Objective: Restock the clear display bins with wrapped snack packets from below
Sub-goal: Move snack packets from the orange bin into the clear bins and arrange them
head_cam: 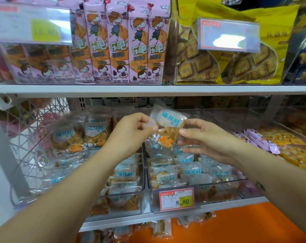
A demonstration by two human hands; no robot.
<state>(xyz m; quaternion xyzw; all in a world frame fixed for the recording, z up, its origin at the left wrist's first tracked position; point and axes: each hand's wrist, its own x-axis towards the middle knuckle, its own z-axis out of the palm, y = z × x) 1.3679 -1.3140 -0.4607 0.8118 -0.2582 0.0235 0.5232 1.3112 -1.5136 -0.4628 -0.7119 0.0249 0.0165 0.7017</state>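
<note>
Shelves: store rack (148,88), pink boxes (118,46) and yellow cracker bags (227,67) up top, clear bins below.
Packet: the snack packet (168,125) is up in the air, tilted, over where the left bin (143,172) and right bin (218,183) meet.
Left hand (131,135): your fingers pinch its left edge.
Right hand (203,137): thumb and forefinger pinch the right edge, and the other fingers are loose.
Bins: both hold matching packets.

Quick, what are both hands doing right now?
Left hand: pinching the snack packet.
Right hand: pinching the same packet's other edge.
</note>
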